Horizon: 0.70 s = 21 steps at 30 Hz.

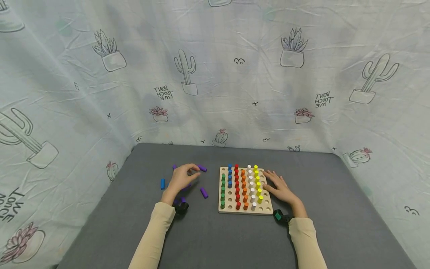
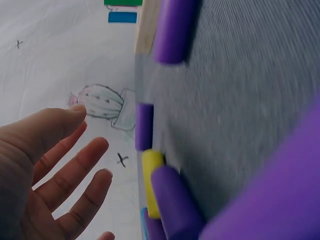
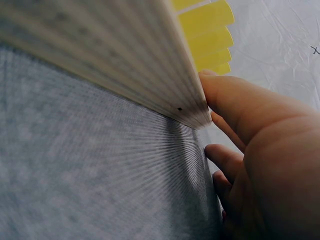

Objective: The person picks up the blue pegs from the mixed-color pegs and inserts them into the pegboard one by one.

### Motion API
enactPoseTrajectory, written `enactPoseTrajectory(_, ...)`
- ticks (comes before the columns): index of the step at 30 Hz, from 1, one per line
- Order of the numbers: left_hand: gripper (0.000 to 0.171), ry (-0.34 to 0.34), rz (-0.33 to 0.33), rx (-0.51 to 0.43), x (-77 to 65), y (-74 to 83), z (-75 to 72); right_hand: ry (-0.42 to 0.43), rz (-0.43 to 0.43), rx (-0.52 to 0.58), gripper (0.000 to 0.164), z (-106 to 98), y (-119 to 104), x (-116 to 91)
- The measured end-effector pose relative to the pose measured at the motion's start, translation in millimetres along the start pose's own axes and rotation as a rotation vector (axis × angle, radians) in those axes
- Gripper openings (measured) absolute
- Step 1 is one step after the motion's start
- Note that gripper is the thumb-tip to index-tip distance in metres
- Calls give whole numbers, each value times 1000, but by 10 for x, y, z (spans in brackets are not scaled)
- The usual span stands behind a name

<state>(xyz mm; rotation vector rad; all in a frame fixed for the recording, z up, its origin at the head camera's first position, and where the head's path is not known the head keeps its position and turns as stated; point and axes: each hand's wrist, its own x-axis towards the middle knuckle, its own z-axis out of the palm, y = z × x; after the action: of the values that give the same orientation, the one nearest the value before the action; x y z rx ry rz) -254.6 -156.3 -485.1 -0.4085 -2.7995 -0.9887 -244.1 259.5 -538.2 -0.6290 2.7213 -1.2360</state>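
My left hand (image 1: 180,178) hovers over a scatter of purple pegs, thumb and fingers apart and nothing between them. One purple peg (image 1: 202,168) lies just beyond its fingertips and another purple peg (image 1: 204,192) lies to its right. In the left wrist view a yellow peg (image 2: 151,180) lies among the purple ones. The right hand (image 1: 280,189) rests at the right edge of a wooden pegboard (image 1: 225,211), its thumb at the top edge beside the yellow pegs (image 3: 207,25). Green, blue, red, orange, white and yellow pegs stand upright in columns on the board.
A blue peg (image 1: 162,184) lies left of the left hand. Some pegs are partly hidden under that hand. Black cameras sit on both wrists. The grey table (image 1: 231,243) meets a hanging cloth (image 1: 215,74) with cactus drawings at the back and sides.
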Motion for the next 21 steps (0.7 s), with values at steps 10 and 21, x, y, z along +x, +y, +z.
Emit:
enactPoseTrajectory(10, 16, -2, -11, 82, 8, -168, -131, -6, 12, 4, 59, 10, 0, 2)
enactPoseTrajectory(21, 19, -31, -41, 136, 46, -257, -240, -4, 17, -7, 59, 8, 2, 7)
